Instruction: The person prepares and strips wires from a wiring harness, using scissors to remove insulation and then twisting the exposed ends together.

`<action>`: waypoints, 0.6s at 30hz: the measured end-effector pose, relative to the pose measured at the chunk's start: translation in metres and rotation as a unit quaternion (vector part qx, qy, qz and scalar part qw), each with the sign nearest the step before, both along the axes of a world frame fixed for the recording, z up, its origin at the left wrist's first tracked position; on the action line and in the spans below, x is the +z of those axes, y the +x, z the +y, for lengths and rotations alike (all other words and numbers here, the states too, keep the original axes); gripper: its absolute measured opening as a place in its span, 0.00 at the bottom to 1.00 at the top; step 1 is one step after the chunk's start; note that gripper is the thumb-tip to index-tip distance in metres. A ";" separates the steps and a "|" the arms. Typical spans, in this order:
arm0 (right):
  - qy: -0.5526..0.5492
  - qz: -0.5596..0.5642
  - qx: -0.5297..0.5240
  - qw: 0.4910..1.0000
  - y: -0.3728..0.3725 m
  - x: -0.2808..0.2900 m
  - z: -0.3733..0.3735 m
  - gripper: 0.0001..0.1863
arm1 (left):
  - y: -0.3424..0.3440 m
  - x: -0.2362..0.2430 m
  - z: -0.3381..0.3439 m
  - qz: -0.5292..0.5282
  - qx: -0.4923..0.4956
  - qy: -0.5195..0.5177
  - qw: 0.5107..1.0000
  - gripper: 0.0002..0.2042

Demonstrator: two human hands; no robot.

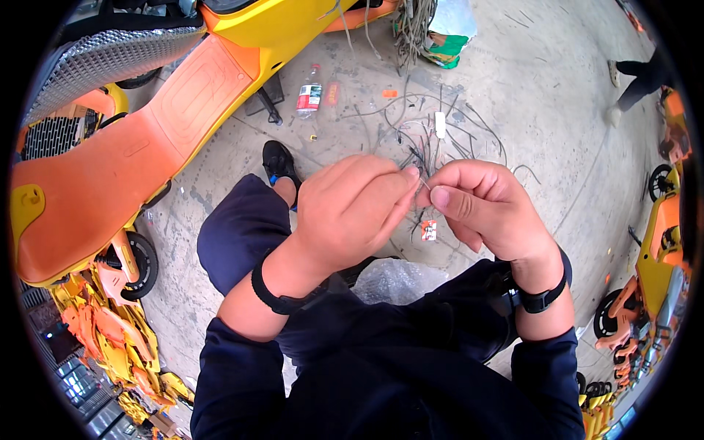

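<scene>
My left hand [352, 209] is closed, thumb and index finger pinched on a thin strand [425, 183], perhaps a wire. My right hand [491, 205] pinches the same strand just to the right, its fingers curled; the fingertips of both hands nearly meet. Under and beyond them, loose dark and grey cables [415, 152] lie spread on the concrete floor, with a white oblong piece [440, 125] among them. A small orange-and-white packet [429, 230] lies below my fingers. What the fingertips hide between them is too small to make out.
A yellow-orange scooter body [110, 183] stands at left, a bottle [309, 95] and a cable bundle [411, 33] beyond. Bubble wrap [396, 282] is under me. More scooters [653, 242] line the right; another person's legs [634, 81] show upper right. Orange-yellow panels [117, 337] pile lower left.
</scene>
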State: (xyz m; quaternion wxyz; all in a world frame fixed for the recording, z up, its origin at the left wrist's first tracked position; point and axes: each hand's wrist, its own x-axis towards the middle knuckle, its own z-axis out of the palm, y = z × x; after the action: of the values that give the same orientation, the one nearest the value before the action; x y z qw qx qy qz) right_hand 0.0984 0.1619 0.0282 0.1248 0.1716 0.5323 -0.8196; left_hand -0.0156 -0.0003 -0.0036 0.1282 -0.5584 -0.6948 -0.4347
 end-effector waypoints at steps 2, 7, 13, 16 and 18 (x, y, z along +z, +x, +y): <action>0.053 -0.004 -0.024 0.998 -0.001 0.000 0.000 0.06 | 0.001 0.001 0.000 -0.007 0.004 -0.003 1.000 0.10; 0.190 0.049 -0.058 0.979 0.005 -0.004 -0.008 0.05 | 0.007 -0.008 0.002 -0.517 -0.072 -0.014 0.853 0.06; 0.356 0.149 -0.072 0.920 0.003 -0.014 -0.014 0.06 | 0.011 -0.007 0.003 -0.438 -0.075 -0.035 0.895 0.07; 0.396 0.149 -0.070 0.904 0.002 -0.015 -0.017 0.06 | 0.014 -0.010 0.005 -0.421 -0.056 -0.037 0.905 0.07; 0.413 0.155 -0.073 0.894 0.001 -0.014 -0.018 0.06 | 0.016 -0.011 0.006 -0.438 -0.040 -0.039 0.897 0.06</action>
State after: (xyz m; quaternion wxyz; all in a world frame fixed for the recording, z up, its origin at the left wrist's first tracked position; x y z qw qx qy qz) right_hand 0.0993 0.1438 0.0139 -0.1020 0.1168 0.8213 -0.5490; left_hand 0.0005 0.0055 -0.0143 -0.2282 -0.3437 -0.6740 -0.6128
